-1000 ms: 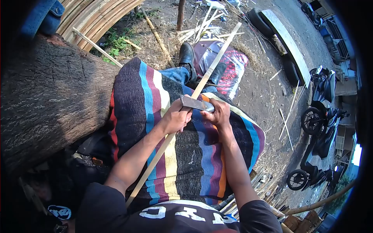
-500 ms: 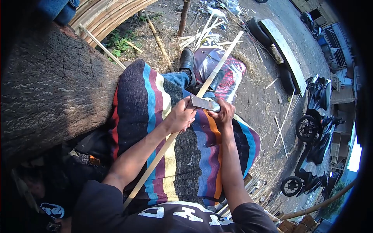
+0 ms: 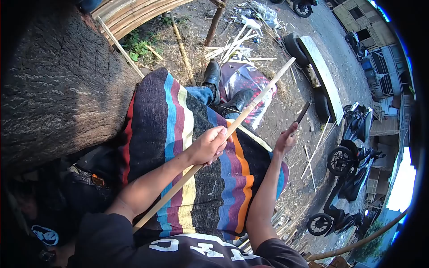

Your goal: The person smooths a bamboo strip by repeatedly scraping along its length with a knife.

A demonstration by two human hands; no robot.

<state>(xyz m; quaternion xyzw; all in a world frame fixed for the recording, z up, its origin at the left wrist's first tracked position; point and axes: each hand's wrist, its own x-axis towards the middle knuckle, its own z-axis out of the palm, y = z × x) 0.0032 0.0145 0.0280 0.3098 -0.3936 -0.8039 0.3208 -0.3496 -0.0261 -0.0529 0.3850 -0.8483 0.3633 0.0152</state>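
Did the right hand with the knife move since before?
Yes, the right hand moved right, away from the stick and nearer in view to the long plank.

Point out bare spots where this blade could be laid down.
Bare, though uneven: the striped cloth between tree trunk and left hand, and between held stick and right forearm; also grey road past the white plank. Crowded: the stick pile by the plastic-wrapped bundle, and the crossed sticks beyond the right hand.
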